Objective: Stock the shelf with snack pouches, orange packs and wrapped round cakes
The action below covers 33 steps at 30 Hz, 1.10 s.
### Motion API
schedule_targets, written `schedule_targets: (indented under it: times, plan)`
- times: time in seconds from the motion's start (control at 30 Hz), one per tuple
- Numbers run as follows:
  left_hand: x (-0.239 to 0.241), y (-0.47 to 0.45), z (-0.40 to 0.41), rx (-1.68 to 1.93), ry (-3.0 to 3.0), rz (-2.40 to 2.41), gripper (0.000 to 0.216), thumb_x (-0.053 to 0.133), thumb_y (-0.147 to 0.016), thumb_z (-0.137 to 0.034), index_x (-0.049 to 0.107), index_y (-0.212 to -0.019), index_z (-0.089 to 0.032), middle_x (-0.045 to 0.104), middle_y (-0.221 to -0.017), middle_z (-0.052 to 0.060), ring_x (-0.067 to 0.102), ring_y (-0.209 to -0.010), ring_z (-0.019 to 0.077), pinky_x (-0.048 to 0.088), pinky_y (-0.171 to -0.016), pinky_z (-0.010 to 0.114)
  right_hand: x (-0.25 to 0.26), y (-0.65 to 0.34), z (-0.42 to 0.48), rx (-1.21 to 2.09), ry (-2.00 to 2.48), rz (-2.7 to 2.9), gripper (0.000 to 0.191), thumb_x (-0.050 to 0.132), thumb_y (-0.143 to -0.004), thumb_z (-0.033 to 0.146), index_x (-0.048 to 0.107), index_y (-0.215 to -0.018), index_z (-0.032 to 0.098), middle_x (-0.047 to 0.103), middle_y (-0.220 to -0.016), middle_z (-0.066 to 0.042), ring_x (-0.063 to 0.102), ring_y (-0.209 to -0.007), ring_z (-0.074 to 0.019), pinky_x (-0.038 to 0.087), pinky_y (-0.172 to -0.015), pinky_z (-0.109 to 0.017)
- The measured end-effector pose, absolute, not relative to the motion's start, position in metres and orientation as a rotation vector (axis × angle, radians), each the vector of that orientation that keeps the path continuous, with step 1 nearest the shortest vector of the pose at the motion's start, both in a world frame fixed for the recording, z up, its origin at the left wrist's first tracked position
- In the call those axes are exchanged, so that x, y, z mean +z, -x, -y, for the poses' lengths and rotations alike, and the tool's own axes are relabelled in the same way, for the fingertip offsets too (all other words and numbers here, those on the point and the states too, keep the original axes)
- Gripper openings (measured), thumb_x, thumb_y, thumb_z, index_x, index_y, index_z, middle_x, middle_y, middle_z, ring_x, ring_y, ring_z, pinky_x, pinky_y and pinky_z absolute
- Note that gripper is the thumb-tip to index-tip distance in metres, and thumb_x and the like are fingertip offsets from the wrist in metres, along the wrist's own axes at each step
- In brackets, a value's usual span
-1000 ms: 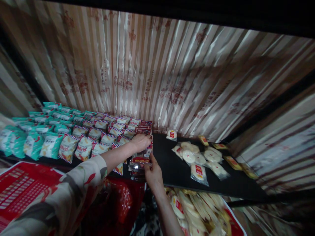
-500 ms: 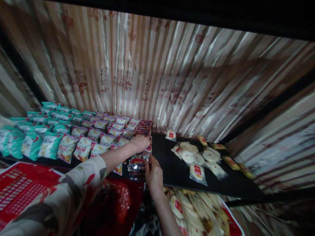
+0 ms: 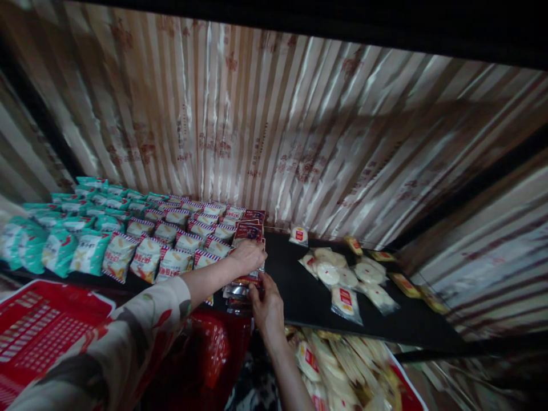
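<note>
My left hand [image 3: 248, 255] lies curled over a stack of dark red snack packets [image 3: 242, 287] at the front of a black shelf [image 3: 299, 294]. Just below it, my right hand [image 3: 266, 305] pinches the front edge of the same stack with bent fingers. More dark red packets [image 3: 248, 230] stand in a row behind the hands. To the left run rows of red-and-white striped bags [image 3: 171, 244] and teal bags [image 3: 64, 240].
Loose clear packs of pale round cakes [image 3: 345, 279] lie on the shelf to the right. A red basket [image 3: 47, 331] sits low left. Below, a red-rimmed bin [image 3: 401, 383] holds several pale packs [image 3: 338, 365]. A shiny striped wall [image 3: 265, 131] backs the shelf.
Both hands have shifted slightly toward the front of the dark red stack; the left hand slid a little forward and down, and the right hand's fingers closed in on the stack's edge.
</note>
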<state>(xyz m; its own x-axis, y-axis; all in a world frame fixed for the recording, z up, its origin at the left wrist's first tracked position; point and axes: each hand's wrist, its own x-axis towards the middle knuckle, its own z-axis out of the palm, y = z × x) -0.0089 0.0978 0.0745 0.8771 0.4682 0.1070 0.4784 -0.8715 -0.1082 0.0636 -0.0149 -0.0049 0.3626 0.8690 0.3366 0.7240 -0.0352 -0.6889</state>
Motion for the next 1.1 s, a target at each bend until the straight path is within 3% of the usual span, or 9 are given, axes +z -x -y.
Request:
schedule_targets:
  times: [0.17, 0.4, 0.6, 0.77, 0.9, 1.1]
  plan:
    - [0.065, 0.014, -0.095, -0.277, 2.906, 0.814, 0.029, 0.050, -0.083, -0.028, 0.056, -0.109, -0.015, 0.062, -0.100, 0.011, 0.059, -0.093, 0.0255, 0.047, -0.080, 0.040, -0.009, -0.063, 0.017, 0.204, 1.753, 1.377, 0.045, 0.046, -0.082, 0.033, 0.058, -0.116, 0.007, 0.059, -0.118, -0.020, 0.055, -0.111, -0.0269, 0.043, -0.095, -0.041]
    - [0.058, 0.025, -0.091, -0.466, 2.934, 0.892, 0.035, 0.049, -0.084, -0.042, 0.061, -0.098, -0.012, 0.062, -0.102, 0.011, 0.056, -0.100, 0.0230, 0.044, -0.091, 0.037, -0.009, -0.068, 0.022, 0.189, 1.738, 1.373, 0.041, 0.044, -0.080, 0.030, 0.059, -0.112, 0.009, 0.060, -0.117, -0.018, 0.056, -0.110, -0.0253, 0.045, -0.094, -0.041]
    - [0.047, 0.040, -0.084, -0.913, 2.945, 1.083, 0.025, 0.040, -0.088, -0.023, 0.061, -0.099, -0.015, 0.057, -0.116, 0.008, 0.049, -0.114, 0.0186, 0.042, -0.099, 0.036, 0.006, -0.076, 0.026, 0.210, 1.784, 1.348, 0.044, 0.039, -0.072, 0.021, 0.059, -0.111, 0.014, 0.060, -0.118, -0.012, 0.057, -0.107, -0.0227, 0.046, -0.091, -0.037]
    - [0.027, 0.057, -0.063, -1.074, 2.767, 1.391, 0.025, 0.041, -0.085, -0.018, 0.060, -0.101, -0.015, 0.050, -0.126, 0.010, 0.040, -0.125, 0.0220, 0.037, -0.106, 0.040, 0.026, -0.082, 0.030, 0.358, 1.870, 1.285, 0.040, 0.041, -0.077, 0.031, 0.061, -0.110, 0.019, 0.066, -0.106, -0.007, 0.061, -0.096, -0.0223, 0.047, -0.086, -0.037]
    - [0.015, 0.065, -0.038, -1.114, 2.742, 1.467, 0.033, 0.041, -0.086, -0.019, 0.053, -0.117, -0.014, 0.043, -0.135, 0.014, 0.033, -0.131, 0.0239, 0.036, -0.107, 0.043, 0.033, -0.081, 0.020, 0.201, 1.797, 1.376, 0.039, 0.041, -0.083, 0.040, 0.065, -0.104, 0.018, 0.068, -0.102, -0.008, 0.058, -0.097, -0.0218, 0.045, -0.087, -0.037]
    - [0.005, 0.057, -0.009, -1.107, 2.780, 1.485, 0.050, 0.044, -0.082, -0.017, 0.040, -0.131, -0.012, 0.030, -0.145, 0.018, 0.018, -0.138, 0.0290, 0.029, -0.108, 0.052, 0.040, -0.068, -0.015, -0.072, 1.700, 1.662, 0.036, 0.043, -0.086, 0.030, 0.063, -0.111, 0.015, 0.061, -0.118, -0.011, 0.048, -0.114, -0.0226, 0.041, -0.096, -0.040]
